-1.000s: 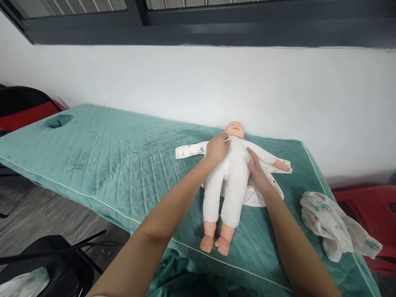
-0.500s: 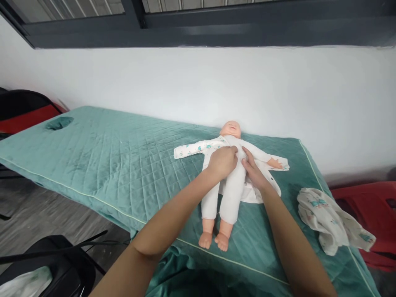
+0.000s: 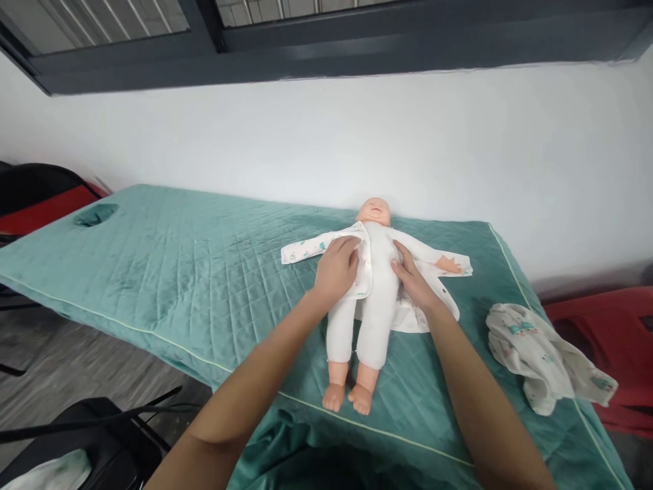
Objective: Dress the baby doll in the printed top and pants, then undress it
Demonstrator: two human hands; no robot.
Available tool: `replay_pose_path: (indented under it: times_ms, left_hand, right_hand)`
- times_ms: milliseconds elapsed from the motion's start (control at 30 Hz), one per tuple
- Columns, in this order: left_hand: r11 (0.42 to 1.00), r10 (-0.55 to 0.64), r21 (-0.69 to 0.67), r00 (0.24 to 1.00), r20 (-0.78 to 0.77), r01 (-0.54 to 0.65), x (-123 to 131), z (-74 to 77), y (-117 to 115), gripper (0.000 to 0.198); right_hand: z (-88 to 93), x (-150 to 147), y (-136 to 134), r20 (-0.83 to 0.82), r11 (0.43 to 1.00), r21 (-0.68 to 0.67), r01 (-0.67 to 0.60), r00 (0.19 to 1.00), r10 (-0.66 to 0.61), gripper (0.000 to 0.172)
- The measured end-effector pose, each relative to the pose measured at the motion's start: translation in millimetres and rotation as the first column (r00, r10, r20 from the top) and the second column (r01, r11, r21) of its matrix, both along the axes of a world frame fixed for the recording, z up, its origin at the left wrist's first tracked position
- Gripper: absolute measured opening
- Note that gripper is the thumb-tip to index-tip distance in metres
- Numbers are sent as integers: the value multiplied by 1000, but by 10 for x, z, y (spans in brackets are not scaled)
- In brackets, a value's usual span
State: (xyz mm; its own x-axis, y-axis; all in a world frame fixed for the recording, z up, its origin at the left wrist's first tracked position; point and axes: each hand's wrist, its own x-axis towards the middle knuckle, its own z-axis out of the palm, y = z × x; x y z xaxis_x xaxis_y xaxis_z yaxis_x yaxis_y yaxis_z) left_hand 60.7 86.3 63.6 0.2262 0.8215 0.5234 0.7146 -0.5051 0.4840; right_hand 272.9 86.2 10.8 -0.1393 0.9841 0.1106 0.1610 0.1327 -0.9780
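A baby doll (image 3: pixel 380 299) with a white cloth body lies face up, its head near the wall and bare feet toward me. A white patterned baby shirt (image 3: pixel 364 279) is spread under it. One front panel covers part of the chest, while the other lies open at the right. The left-hand sleeve stretches out flat; the doll's hand rests on the right-hand sleeve. My left hand (image 3: pixel 337 271) is closed, fingers curled on the front panel. My right hand (image 3: pixel 415 282) lies against the doll's side, thumb and fingers apart; its lower fingers are partly hidden.
A quilted green cover (image 3: pixel 214 279) drapes the bed, which has a face hole (image 3: pixel 96 214) at the far left. Crumpled patterned clothing (image 3: pixel 535 357) hangs over the right edge by a red chair (image 3: pixel 607 340). A black chair (image 3: pixel 102 442) stands at lower left.
My left hand has moved left from the middle of the chest. The shirt's front panel now shows lying over the doll's chest. My right hand stays at the doll's side.
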Motion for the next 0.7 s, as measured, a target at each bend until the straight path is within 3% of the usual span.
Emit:
replay_pose_path:
  times_ms: [133,267,367,500,600,700]
  left_hand:
    - [985,-56,-168,987,-147,31,106,100,410,28]
    - [974,-51,-226,976,-213,1,313,237,628,30]
    - [977,-61,-215,963,-261,4,483,311,677,32]
    - [970,-178,-220,925,-334,107,809,399,670,30]
    - [936,-314,-287,852,-418,204,1174,414,637,28]
    - [907,-414,-311,735,-537,284,1577,330,593,32]
  right_hand:
    - [-10,-10,12,3,1000,8,18,1000,-18,79]
    - [-10,-17,15,5,1000,1,25,1000,-25,81]
    - [-12,-22,24,-18,1000,-4,13,1000,-13,80]
    - [-32,-42,55,-21,999,48,25,1000,-24,81]
    - [-89,-54,83,-4,996,86,36,999,-36,79]
    - [-170,-50,104,70,992,115,55,996,-63,72]
